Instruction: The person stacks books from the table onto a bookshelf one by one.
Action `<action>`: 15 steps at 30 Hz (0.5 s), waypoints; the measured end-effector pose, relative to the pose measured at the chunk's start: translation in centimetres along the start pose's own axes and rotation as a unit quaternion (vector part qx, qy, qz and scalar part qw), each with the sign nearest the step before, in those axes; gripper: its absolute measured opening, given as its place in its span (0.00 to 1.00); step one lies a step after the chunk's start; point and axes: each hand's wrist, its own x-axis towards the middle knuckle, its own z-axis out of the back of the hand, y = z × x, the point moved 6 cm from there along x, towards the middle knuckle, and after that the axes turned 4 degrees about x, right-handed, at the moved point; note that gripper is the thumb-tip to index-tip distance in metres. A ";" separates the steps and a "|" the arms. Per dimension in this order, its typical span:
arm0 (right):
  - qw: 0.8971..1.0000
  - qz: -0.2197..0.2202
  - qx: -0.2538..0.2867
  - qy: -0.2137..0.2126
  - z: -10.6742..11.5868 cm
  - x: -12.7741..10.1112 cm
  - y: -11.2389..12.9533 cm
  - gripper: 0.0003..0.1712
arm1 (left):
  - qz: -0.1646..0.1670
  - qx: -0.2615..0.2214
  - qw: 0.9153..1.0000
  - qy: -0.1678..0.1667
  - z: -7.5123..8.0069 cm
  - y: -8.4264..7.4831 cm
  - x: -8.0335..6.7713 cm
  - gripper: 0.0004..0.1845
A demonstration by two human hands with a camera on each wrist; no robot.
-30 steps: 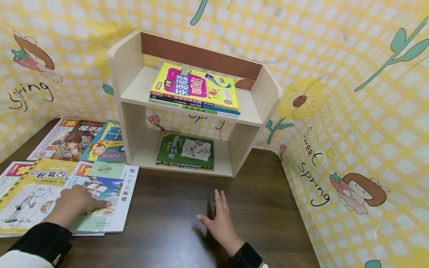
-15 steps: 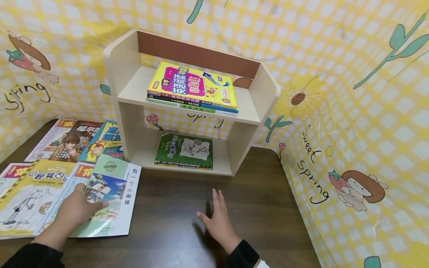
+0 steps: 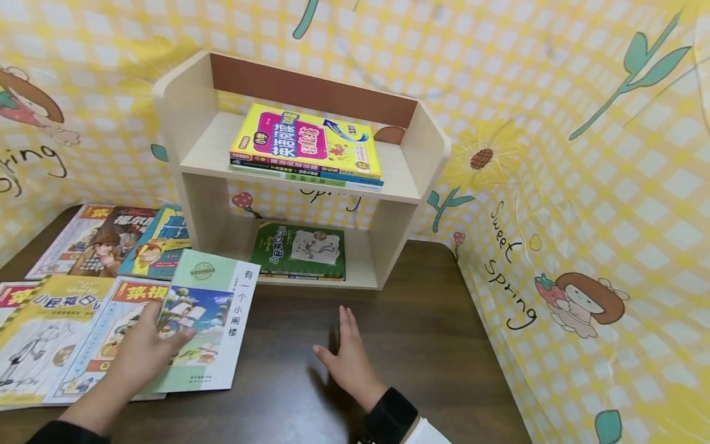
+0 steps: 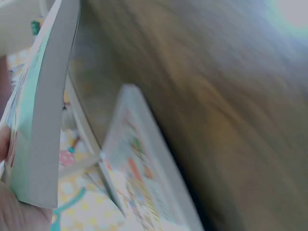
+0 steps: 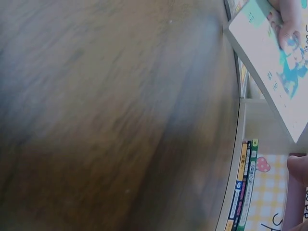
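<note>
The left hand (image 3: 145, 348) grips the green book (image 3: 208, 320) by its left edge, thumb on the cover and fingers under it. The left wrist view shows that edge lifted off the counter (image 3: 344, 290) while the book's far side seems to stay low. The book lies in front of the shelf (image 3: 299, 166) and to its left, partly over the red-titled book (image 3: 119, 333) in the spread of books (image 3: 105, 240) left of the shelf.

The right hand (image 3: 346, 364) lies flat on the counter in front of the shelf, fingers straight and a little apart, holding nothing.

On the shelf, the top board carries a flat stack (image 3: 307, 148) with a yellow cover uppermost; the bottom board holds a flat dark green book (image 3: 298, 250), with bare board on either side of it.

To lift well, I would judge the pinch should slide toward the middle of the book's left edge, so the thin cover does not sag or fan open. Raising it straight up before moving toward the shelf should keep it from dragging the red-titled book along. The shelf's left wall stands close to the book's far corner, so that corner needs watching. The right hand could support the free side if the book droops.
</note>
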 end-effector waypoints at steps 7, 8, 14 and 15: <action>0.997 -0.006 0.068 0.037 -0.8 0.2 1.3 0.54 | 0.000 -0.033 0.999 0.017 -2.3 -1.9 0.0 0.46; 0.996 -0.006 0.078 0.043 -1.0 0.2 1.5 0.54 | 0.003 -0.045 0.999 0.020 -2.7 -2.2 0.0 0.45; 0.985 -0.020 0.156 0.069 -2.0 0.1 3.3 0.50 | 0.030 -0.158 0.986 0.032 -5.7 -4.2 0.1 0.36; 0.982 -0.022 0.173 0.075 -2.3 0.0 3.6 0.50 | 0.032 -0.181 0.982 0.033 -6.2 -4.6 0.1 0.34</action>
